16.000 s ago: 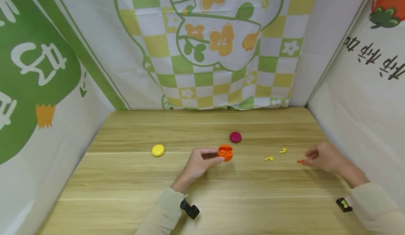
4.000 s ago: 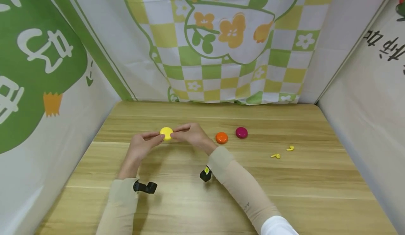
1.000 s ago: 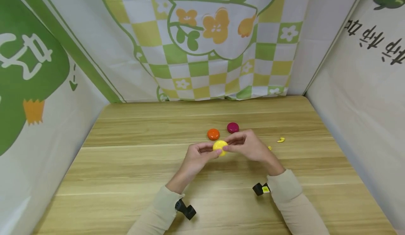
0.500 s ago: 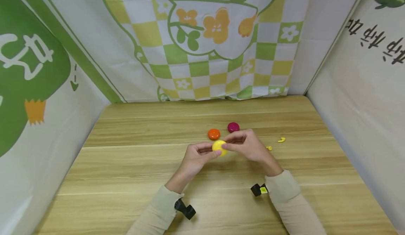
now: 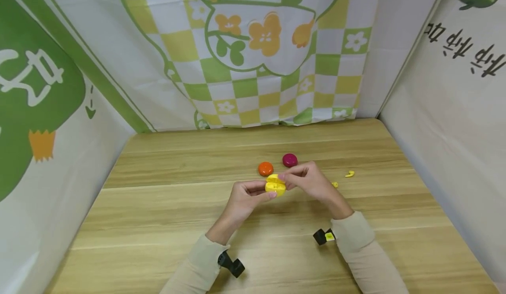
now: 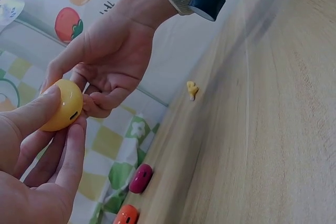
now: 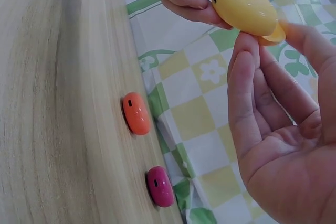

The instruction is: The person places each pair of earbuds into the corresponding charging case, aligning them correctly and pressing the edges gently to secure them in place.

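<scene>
A yellow earbud case (image 5: pixel 275 190) is held up over the table in both hands, its lid swung partly up. My left hand (image 5: pixel 241 201) grips the lower half between thumb and fingers. With thumb and fingertips, my right hand (image 5: pixel 310 182) pinches the lid at its right side. In the left wrist view the rounded outside of the case (image 6: pixel 68 106) faces the camera, with a dark port slot. Two yellow earbuds lie to the right on the table: one earbud (image 5: pixel 350 174) in full view, the other (image 5: pixel 335 184) partly hidden behind the right wrist.
A shut orange earbud case (image 5: pixel 265 168) rests on the wooden table (image 5: pixel 158 223) just behind the hands. Beside it is a shut magenta case (image 5: pixel 290 160). Printed cloth (image 5: pixel 261 92) hangs along the table's back edge and both sides.
The orange case, open in my left hand at first, now lies shut on the table. The yellow case came from the left to the middle, and its lid has opened within the last half second.
</scene>
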### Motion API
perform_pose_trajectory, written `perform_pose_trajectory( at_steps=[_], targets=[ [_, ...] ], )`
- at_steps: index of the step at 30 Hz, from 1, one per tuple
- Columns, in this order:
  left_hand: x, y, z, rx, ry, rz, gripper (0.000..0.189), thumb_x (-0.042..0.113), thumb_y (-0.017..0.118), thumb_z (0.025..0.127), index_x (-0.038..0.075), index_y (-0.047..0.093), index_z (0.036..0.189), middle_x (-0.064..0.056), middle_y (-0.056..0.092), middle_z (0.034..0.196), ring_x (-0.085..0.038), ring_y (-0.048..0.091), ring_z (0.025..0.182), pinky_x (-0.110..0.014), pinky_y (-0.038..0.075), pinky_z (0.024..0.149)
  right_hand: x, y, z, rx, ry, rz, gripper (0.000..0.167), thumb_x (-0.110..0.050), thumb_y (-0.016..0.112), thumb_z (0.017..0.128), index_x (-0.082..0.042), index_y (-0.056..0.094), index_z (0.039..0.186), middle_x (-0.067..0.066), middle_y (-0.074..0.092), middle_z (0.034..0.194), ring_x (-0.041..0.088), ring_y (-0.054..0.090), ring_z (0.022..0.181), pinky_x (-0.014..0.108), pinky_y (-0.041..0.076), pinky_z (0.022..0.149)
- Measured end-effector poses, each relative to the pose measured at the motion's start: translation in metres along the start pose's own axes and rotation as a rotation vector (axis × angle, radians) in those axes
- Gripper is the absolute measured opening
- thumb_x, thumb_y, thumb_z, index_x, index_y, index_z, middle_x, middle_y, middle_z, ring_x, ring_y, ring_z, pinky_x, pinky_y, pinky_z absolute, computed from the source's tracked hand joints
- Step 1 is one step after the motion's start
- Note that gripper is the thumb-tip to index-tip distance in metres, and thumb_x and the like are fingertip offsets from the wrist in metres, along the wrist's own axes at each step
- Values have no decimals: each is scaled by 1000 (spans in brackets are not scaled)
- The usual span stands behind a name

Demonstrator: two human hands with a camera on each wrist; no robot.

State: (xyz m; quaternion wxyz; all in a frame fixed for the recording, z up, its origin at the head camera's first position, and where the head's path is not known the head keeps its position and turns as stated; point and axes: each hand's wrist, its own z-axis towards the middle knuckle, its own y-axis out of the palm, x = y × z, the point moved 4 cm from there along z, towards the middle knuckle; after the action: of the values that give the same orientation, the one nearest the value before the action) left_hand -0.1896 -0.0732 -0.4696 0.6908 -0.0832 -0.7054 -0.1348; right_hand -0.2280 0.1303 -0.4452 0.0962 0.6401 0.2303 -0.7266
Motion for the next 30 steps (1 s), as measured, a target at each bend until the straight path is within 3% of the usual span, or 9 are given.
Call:
perform_pose_trajectory(
  at_steps=[4, 6, 11, 15, 19, 25, 30],
  targets=[
    [0, 2, 1, 0, 8, -7, 35, 6, 82, 91, -5, 74, 124, -21, 76, 126, -14, 77, 106, -29, 64, 91, -1, -4, -1, -39, 21, -14, 28, -21, 67, 106, 4, 79, 113, 11, 82, 97, 21, 77, 80, 36, 67, 78],
    [0, 3, 1, 10, 3, -11, 35, 5, 83, 91, -5, 74, 124, -21, 76, 126, -14, 77, 106, -29, 64, 92, -4, -10, -3, -56, 40, -34, 30, -23, 66, 106, 3, 79, 113, 14, 81, 98, 29, 78, 85, 39, 67, 81],
    [-1, 4, 1, 39, -27, -16, 36, 5, 84, 90, -4, 75, 123, -19, 77, 125, -14, 77, 105, -28, 63, 93, -12, -45, -11, -27, 155, -146, 36, -33, 68, 105, 0, 79, 113, 16, 80, 104, 41, 76, 98, 49, 64, 92],
    [0, 5, 1, 38, -41, -8, 38, 7, 85, 89, -4, 75, 124, -19, 77, 125, -15, 76, 105, -28, 63, 93, -16, -77, -20, 4, 274, -269, 39, -36, 71, 103, 1, 79, 113, 13, 80, 103, 32, 77, 98, 47, 65, 92],
    [-1, 4, 1, 37, -48, -6, 37, 7, 85, 89, -3, 76, 123, -18, 77, 125, -15, 77, 105, -28, 63, 92, -17, -100, -25, 13, 345, -379, 35, -33, 72, 102, 1, 80, 104, 9, 80, 94, 25, 77, 92, 39, 66, 86],
    [-2, 2, 1, 32, -53, 2, 36, 9, 86, 89, -1, 76, 123, -17, 77, 125, -16, 77, 105, -28, 63, 93, -13, -119, -28, 6, 394, -514, 33, -29, 73, 101, 2, 80, 91, 9, 80, 83, 19, 77, 79, 35, 66, 76],
    [-2, 3, 1, 28, -57, 2, 37, 9, 86, 89, -1, 76, 123, -17, 77, 125, -16, 77, 105, -28, 63, 92, 5, -125, -30, 0, 423, -616, 35, -28, 75, 97, 0, 78, 76, 7, 78, 73, 14, 72, 66, 30, 62, 67]
  ],
)
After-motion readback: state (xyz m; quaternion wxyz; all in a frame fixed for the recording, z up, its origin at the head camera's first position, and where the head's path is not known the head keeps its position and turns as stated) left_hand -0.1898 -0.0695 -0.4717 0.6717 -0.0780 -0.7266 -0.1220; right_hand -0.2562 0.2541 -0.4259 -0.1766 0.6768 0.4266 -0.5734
